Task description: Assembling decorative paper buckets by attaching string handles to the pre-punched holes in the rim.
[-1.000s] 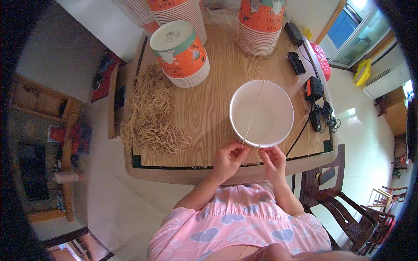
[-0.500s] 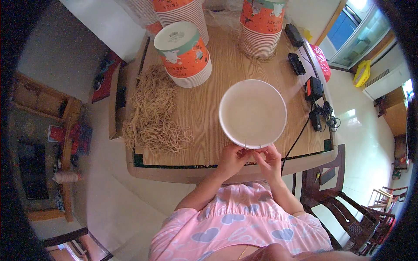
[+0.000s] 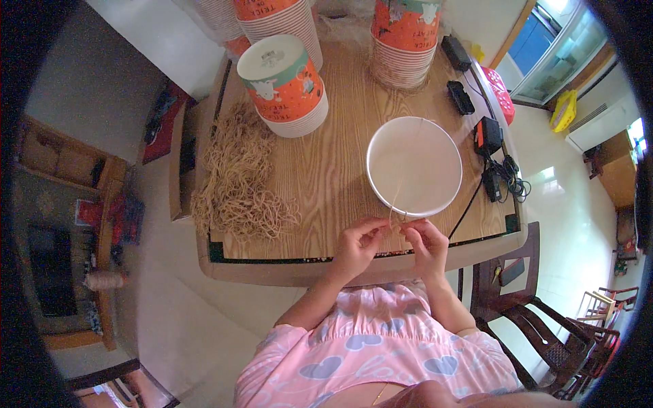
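A white-lined paper bucket (image 3: 416, 166) stands mouth up on the wooden table near its front edge. A thin tan twine (image 3: 395, 199) runs over the bucket's near rim. My left hand (image 3: 359, 246) pinches the twine just in front of the rim, thumb against fingertips. Close beside it, my right hand (image 3: 427, 247) is closed in a pinch on the same twine. The fingertips nearly meet, and how the strands cross between them is too small to make out. To the left lies a loose heap of cut twine pieces (image 3: 238, 180).
Upside-down stacks of orange and green paper buckets stand at the far left (image 3: 282, 85) and far right (image 3: 406, 44). Along the right edge lie a black-and-orange device (image 3: 488, 135), a black adapter with a coiled cable (image 3: 494, 185) and a black tray (image 3: 460, 98). A dark wooden chair (image 3: 503, 285) is at right.
The bucket has shifted right and turned, with another bit of twine now at its far rim. My hands have drawn slightly away from the near rim, pulling the twine toward me.
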The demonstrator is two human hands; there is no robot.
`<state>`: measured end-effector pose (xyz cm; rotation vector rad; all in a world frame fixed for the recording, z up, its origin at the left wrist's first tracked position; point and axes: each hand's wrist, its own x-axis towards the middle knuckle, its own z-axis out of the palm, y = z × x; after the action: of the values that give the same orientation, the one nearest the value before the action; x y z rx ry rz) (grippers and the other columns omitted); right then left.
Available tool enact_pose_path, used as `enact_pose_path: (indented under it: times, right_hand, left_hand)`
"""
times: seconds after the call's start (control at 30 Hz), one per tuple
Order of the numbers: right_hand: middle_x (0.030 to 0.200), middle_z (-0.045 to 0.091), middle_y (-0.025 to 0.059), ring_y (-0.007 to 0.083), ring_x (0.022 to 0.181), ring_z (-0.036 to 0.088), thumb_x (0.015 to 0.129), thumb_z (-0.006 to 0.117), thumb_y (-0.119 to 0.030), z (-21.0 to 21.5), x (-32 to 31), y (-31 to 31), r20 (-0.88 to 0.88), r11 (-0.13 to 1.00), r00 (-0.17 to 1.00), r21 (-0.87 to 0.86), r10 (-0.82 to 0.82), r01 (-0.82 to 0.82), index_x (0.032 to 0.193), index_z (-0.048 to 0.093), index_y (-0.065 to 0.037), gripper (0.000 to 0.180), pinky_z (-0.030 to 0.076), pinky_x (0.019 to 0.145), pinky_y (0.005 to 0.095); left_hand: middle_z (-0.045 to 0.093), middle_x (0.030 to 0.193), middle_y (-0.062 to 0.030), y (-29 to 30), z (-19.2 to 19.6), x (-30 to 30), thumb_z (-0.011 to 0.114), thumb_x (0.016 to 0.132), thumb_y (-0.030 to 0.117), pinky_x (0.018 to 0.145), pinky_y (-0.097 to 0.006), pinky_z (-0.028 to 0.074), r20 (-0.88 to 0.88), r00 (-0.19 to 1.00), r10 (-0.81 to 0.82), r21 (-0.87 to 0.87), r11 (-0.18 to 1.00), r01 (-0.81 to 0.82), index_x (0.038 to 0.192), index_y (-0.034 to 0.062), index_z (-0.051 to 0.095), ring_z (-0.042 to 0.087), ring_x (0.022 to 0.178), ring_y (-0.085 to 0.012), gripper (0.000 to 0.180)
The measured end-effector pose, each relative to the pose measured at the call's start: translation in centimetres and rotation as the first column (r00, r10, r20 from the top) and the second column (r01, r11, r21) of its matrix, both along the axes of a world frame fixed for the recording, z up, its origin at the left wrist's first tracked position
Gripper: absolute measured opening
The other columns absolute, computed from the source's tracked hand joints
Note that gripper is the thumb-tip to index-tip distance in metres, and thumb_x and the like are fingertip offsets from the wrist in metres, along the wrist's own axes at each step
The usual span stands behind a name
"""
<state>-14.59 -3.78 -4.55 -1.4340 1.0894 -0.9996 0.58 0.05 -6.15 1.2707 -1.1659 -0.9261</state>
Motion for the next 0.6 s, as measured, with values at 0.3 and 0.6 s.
enact_pose_path:
  times: [0.3,0.6]
  right_hand:
    - [0.084,0.060,0.0029,0.0098,0.079,0.056,0.081,0.060,0.000,-2.3,-0.2,0.0,0.322,0.982,0.946,0.186,-0.041,-0.021,0.090,0.057,0.000,0.009,0.045,0.074,0.0214]
    - [0.081,0.059,0.0006,0.0054,0.074,0.054,0.081,0.060,0.002,-1.2,0.2,-0.2,0.202,0.995,0.979,0.095,0.000,-0.020,0.087,0.057,0.000,0.007,0.043,0.068,0.0172]
  left_hand:
    - [0.060,0.079,0.0000,-1.6,0.4,-0.2,0.058,0.086,0.016,0.057,-0.019,0.043,-0.318,0.944,-0.087,0.332,0.923,0.197,0.098,0.0029,0.064,0.052,0.066,-0.0045,0.018]
    - [0.061,0.077,0.0019,-2.4,1.2,-0.9,0.062,0.083,0.013,0.052,-0.018,0.039,-0.342,0.939,-0.032,0.201,0.974,0.107,0.096,0.0041,0.065,0.049,0.060,-0.0033,0.016]
